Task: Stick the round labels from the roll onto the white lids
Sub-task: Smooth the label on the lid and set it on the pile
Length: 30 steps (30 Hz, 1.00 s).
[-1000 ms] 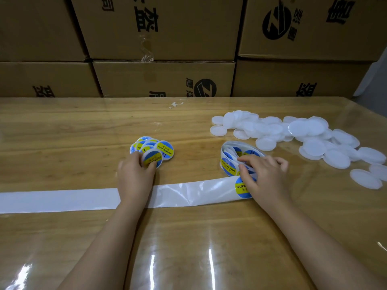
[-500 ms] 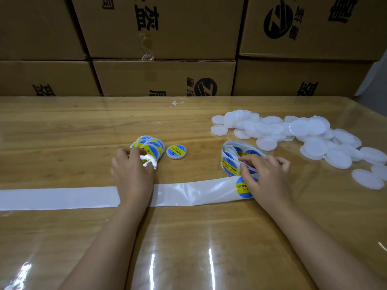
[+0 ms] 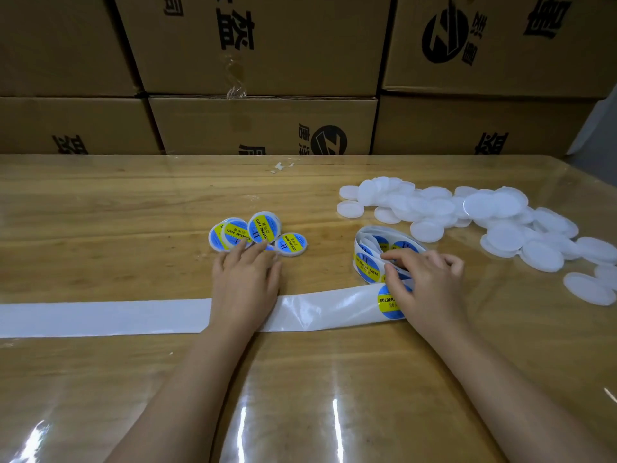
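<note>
A small cluster of labelled lids (image 3: 247, 231), blue and yellow on top, lies at the table's middle, with one more labelled lid (image 3: 291, 243) just to its right. My left hand (image 3: 247, 282) lies flat over the backing strip, its straight fingertips touching the near edge of the cluster. The label roll (image 3: 369, 262) stands loosely coiled to the right. My right hand (image 3: 429, 282) pinches the roll's strip with curled fingers. One round label (image 3: 387, 304) sits on the strip under my thumb. Plain white lids (image 3: 467, 212) are heaped at the right.
The empty white backing strip (image 3: 100, 317) runs left across the wooden table (image 3: 300, 396) to the frame's edge. Stacked cardboard boxes (image 3: 267, 125) wall off the table's far side. A scrap of clear film (image 3: 282, 166) lies near the far edge.
My left hand let go of a labelled lid on the cluster and slid slightly right, fingers now flat. One labelled lid now lies apart at the cluster's right. My right hand stayed on the roll.
</note>
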### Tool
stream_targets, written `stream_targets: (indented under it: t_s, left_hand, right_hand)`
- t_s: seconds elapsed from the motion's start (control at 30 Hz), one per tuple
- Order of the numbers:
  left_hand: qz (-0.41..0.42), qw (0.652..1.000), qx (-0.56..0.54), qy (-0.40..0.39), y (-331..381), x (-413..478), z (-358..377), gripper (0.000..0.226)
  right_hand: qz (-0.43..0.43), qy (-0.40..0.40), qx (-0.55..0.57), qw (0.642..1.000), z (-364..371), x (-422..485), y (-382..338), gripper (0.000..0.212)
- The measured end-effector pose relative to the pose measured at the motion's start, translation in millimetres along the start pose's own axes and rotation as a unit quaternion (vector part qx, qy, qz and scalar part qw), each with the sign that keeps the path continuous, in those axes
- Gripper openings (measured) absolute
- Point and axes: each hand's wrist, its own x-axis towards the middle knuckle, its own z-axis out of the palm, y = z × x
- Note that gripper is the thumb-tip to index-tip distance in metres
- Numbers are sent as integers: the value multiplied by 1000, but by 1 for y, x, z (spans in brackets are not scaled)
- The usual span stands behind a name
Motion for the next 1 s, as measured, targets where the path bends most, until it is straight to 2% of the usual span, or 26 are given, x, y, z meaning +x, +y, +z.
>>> stream_targets:
  t_s: [0.07, 0.13, 0.17, 0.27, 0.4, 0.5, 0.6, 0.7, 0.8, 0.9, 1.0]
  left_hand:
    - [49, 993, -100, -26, 14, -2, -3, 23]
    - [82, 967, -220, -95, 31, -7, -4, 25]
    - [98, 956, -246, -127, 37, -11, -4, 26]
    - [150, 952, -218, -154, 42, -18, 0, 28]
    - [137, 943, -247, -173, 36, -14, -1, 30]
    - [111, 929, -294, -196, 33, -10, -6, 21]
    - [70, 922, -311, -219, 26, -6, -15, 25]
    - [54, 945, -237, -218, 22, -4, -26, 7]
    - [107, 967, -160, -168, 30, -9, -31, 24]
    - [159, 965, -183, -101, 51, -17, -24, 32]
    - [140, 951, -252, -113, 61, -24, -11, 23]
  right_hand:
    - [-2, 5, -9, 1000, 0, 0, -1, 19]
    - [3, 12, -22, 1000, -1, 1, 0, 15]
    - [6, 18, -26, 999, -1, 1, 0, 12]
    - [14, 34, -25, 999, -3, 0, 1, 10]
    - [91, 58, 84, 991, -5, 7, 5, 28]
    - [158, 90, 127, 975, -10, 14, 32, 33]
    - [210, -3, 117, 971, -9, 20, 58, 31]
    - [205, -123, 67, 969, -6, 24, 64, 38]
    - [175, -232, -18, 957, -2, 24, 65, 47]
    - [167, -256, -58, 950, 0, 22, 64, 47]
    - [158, -231, -86, 956, 1, 24, 63, 42]
